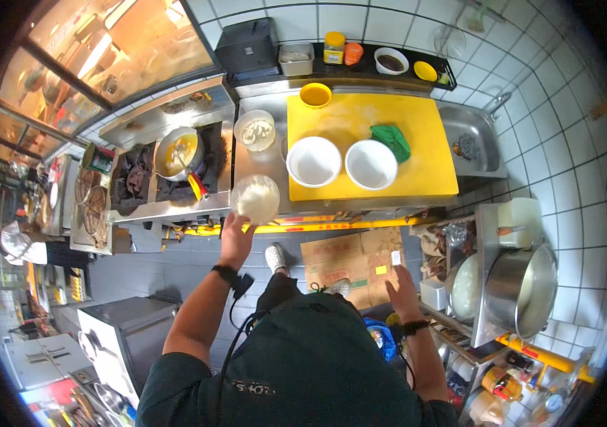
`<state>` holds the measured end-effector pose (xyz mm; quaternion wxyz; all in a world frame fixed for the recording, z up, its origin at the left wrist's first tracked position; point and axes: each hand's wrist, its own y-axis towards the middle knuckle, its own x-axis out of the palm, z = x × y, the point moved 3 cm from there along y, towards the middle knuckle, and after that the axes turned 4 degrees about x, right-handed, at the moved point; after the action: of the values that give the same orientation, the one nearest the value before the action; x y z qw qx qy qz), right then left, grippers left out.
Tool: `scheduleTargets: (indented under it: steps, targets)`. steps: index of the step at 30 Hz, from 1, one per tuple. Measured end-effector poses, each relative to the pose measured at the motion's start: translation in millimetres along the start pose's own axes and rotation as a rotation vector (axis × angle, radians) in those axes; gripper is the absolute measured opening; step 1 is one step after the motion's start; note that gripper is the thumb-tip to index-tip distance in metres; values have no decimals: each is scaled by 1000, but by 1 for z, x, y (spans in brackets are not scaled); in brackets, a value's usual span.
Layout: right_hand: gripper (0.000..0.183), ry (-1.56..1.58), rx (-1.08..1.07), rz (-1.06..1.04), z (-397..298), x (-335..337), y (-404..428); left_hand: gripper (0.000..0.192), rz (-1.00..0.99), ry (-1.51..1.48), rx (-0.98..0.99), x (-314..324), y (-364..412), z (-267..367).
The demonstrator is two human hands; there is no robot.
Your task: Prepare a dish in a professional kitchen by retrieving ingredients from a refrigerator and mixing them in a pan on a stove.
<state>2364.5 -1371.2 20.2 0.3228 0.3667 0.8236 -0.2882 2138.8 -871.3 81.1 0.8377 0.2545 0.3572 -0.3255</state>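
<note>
My left hand (236, 241) grips the rim of a translucent plastic bowl (257, 200) with pale contents, over the front edge of the steel counter. My right hand (403, 292) hangs in the air on the right with its fingers apart, holding nothing. Ahead, two white plastic tubs (314, 161) stand side by side on a yellow cutting board (426, 155), and a green cloth (393, 141) lies behind the right one. A second translucent container (255, 132) with pale pieces in liquid sits on the steel left of the board.
On the left stove, a saucepan (176, 152) holds yellow liquid and a red-and-yellow-handled utensil (196, 184). A sink (468, 133) adjoins the board. Right of me, a steel shelf (487, 277) carries a large pot (522, 291). Flattened cardboard (335, 256) covers floor. Another person (20, 243) stands far left.
</note>
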Motion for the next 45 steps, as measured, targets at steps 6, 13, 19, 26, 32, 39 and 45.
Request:
scheduleTargets:
  steps: [6, 13, 19, 26, 32, 39, 45]
  targets:
    - [59, 337, -11, -178, -172, 64, 114, 50, -43, -1, -222, 36, 77, -72]
    - [33, 1340, 413, -202, -253, 142, 229, 40, -8, -103, 239, -116, 94, -38]
    - [27, 1275, 442, -6, -285, 149, 257, 49, 129, 133, 238, -201, 106, -114]
    - [29, 836, 436, 479, -151, 103, 279, 62, -107, 365, 249, -193, 125, -159]
    - [39, 1227, 303, 185, -165, 87, 329, 64, -269, 457, 271, -163, 134, -169]
    - [61, 429, 360, 636, -226, 50, 323, 27, -255, 603, 140, -148, 142, -165]
    - [64, 237, -182, 541, -309, 25, 317, 23, 4, 296, 98, -230, 146, -113]
